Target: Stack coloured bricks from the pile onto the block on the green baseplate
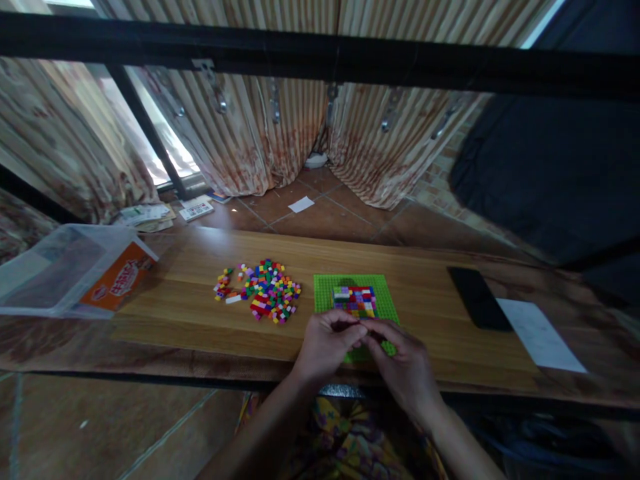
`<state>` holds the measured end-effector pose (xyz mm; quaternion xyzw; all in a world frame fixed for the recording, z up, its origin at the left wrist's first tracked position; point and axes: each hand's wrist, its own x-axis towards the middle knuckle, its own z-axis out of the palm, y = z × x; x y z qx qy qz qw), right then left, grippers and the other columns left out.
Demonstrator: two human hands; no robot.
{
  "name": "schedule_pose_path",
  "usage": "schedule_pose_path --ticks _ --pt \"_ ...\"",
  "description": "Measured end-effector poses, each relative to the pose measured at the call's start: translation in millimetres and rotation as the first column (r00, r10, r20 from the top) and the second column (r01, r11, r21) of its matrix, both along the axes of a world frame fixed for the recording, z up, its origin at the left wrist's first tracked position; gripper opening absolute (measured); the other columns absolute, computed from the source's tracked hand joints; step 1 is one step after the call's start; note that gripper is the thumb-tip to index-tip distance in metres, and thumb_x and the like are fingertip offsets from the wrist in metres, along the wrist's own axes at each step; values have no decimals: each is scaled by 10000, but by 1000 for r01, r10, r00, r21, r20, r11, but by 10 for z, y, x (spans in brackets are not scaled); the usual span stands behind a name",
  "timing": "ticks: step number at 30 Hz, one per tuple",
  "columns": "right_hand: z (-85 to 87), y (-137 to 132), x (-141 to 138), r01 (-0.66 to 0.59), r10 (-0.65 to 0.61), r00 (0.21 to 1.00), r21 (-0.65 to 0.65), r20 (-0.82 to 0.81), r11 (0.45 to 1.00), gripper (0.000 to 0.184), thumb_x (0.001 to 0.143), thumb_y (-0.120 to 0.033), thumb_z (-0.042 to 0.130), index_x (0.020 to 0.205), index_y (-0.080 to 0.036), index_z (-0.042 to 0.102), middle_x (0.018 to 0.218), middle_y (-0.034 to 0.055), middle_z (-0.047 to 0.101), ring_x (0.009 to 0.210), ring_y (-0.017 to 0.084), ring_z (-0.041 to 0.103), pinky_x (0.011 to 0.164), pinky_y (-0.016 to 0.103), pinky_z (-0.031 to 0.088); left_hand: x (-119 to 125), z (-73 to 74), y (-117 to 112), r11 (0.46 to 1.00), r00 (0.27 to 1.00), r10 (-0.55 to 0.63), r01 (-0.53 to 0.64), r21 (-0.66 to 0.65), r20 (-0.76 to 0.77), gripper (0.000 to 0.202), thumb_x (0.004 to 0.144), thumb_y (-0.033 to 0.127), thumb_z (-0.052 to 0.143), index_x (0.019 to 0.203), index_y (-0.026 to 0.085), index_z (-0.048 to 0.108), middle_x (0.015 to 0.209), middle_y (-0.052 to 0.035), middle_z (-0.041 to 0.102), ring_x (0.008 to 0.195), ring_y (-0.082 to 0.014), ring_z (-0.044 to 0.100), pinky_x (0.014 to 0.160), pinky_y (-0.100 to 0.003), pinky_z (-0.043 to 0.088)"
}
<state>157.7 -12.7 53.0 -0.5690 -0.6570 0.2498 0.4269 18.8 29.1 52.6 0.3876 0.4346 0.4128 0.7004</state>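
My left hand (330, 339) and my right hand (400, 353) meet over the near part of a green studded baseplate (387, 293). The fingertips of both are pinched together; whatever sits between them is too small and covered to make out. Just beyond the fingers, a block of multicoloured toy bricks (355, 300) is built up on the baseplate. My hands hide the plate's near side. To the left lies a loose pile of small coloured bricks (273, 290), with a white brick (233, 300) at its near left edge.
A clear plastic bin (50, 267) with an orange label stands at the left end of the wooden board (185, 327). On the right lie a black flat object (479, 298) and a white sheet (543, 335). A dark metal bar (320, 55) crosses in front of the curtains.
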Motion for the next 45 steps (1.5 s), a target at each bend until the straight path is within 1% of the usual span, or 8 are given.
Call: schedule_pose_path --ticks 8,12,19,22,25,28,32,45 --pt "-80 136 142 122 -124 989 -34 -76 992 192 875 -374 594 884 -224 713 858 31 711 802 177 657 732 285 502 106 38 44 995 997 3 5 -101 79 280 682 374 732 825 134 709 788 -48 698 646 -108 630 636 -239 491" --pt "-135 157 114 169 -184 967 -92 -179 981 204 835 -402 636 875 -221 720 861 35 719 814 188 655 752 306 504 147 -19 63 994 998 30 -23 -103 59 290 636 368 767 797 133 708 719 -39 685 652 -117 620 650 -256 502" --pt "-201 204 111 214 -253 923 -161 -289 964 213 809 -407 650 876 -219 727 857 35 727 802 192 655 759 321 510 251 -67 135 979 980 36 5 204 -197 104 768 237 614 796 173 691 745 -15 687 698 -124 615 692 -247 500" --pt "-219 239 172 216 -245 935 -135 -258 967 225 812 -413 641 882 -224 741 891 43 726 847 199 650 780 329 502 291 -20 185 917 884 73 122 380 -461 171 843 197 514 814 191 682 825 -24 698 764 -132 626 769 -258 492" --pt "-237 278 255 261 -283 925 -117 -254 958 233 810 -411 639 878 -213 743 908 51 723 860 200 649 792 336 499 335 14 261 812 709 142 316 491 -691 252 904 190 424 868 191 673 892 -48 691 828 -149 622 817 -276 472" --pt "-271 325 339 329 -358 887 -145 -292 933 251 791 -419 653 871 -196 736 905 62 731 849 207 659 804 356 503 373 29 346 747 542 169 474 466 -823 281 931 219 389 916 193 669 927 -60 677 836 -157 619 788 -274 467" --pt "-326 397 406 339 -387 859 -195 -336 921 262 763 -422 670 869 -192 735 912 69 744 850 214 671 823 377 508 404 46 431 727 360 171 583 364 -917 252 920 267 435 898 197 676 924 -69 664 854 -173 616 763 -281 465" --pt "-306 528 361 249 -337 873 -272 -352 929 300 716 -454 693 854 -193 744 847 60 752 792 206 666 773 354 506 357 17 454 723 345 229 566 396 -910 240 921 248 434 912 188 666 923 -83 644 909 -189 603 781 -291 464"
